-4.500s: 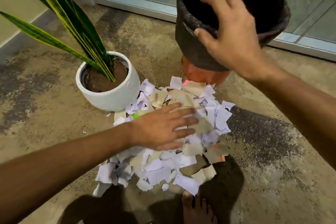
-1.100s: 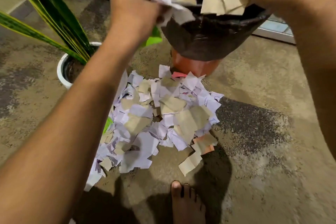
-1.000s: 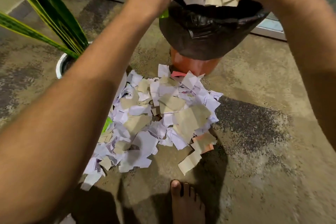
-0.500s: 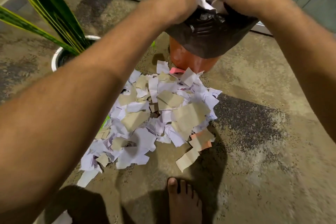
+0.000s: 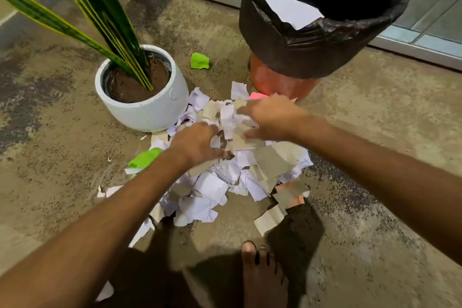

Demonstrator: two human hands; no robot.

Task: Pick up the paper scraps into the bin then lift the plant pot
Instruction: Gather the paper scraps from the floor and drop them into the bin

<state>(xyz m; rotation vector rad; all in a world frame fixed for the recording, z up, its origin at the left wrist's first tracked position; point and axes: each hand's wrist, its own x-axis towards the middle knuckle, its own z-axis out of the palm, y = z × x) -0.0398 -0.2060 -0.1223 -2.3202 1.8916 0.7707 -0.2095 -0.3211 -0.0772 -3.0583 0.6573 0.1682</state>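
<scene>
Both hands are down in the paper scraps (image 5: 222,182) on the floor (image 5: 62,170). The left hand (image 5: 197,144) curls its fingers in a grip on some scraps. The right hand (image 5: 270,119) grips a bunch of scraps too. The pile lies between the plant pot (image 5: 147,110) and the bin (image 5: 317,50), touching both. The white pot stands upright with long green leaves. The bin has a black bag, and a white scrap (image 5: 290,11) sits inside. One green scrap (image 5: 199,60) lies apart, between pot and bin. A bare foot (image 5: 262,272) is near the pile.
</scene>
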